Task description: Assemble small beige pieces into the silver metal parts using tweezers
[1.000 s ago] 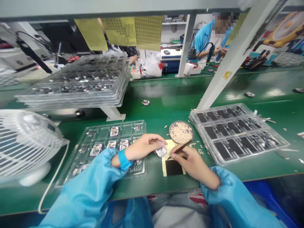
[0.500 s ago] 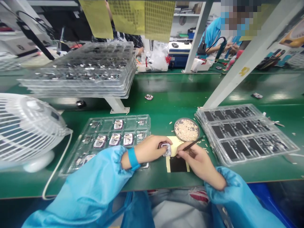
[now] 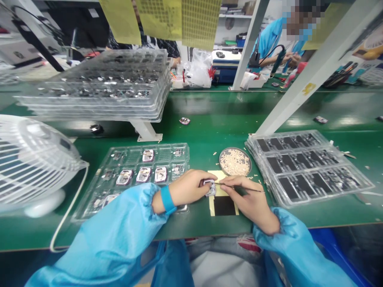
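My left hand [image 3: 191, 185] is closed round the edge of a small rounded-square watch case [image 3: 210, 189], whose inner parts face up. Thumb and fingers of my right hand [image 3: 251, 203] pinch thin dark tweezers [image 3: 255, 190]. Their tip reaches to the right side of the case; whether it touches cannot be made out. Under both hands lies a sheet of yellow paper [image 3: 218, 175], with a black pad [image 3: 224, 206] at its near end. Just beyond sits a round dish [image 3: 235, 161] full of tiny beige pieces.
Left of my hands, a clear tray [image 3: 163, 149] carries several similar cases. Stacked trays of dark parts [image 3: 302, 187] stand on the right. A white fan [image 3: 36, 159] and a raised stack of trays [image 3: 98, 107] occupy the left. A co-worker [image 3: 272, 40] sits across the bench.
My right hand has turned the tweezers from a slant to nearly level, and their tip has come up to the watch case. My left hand keeps the case in about the same place.
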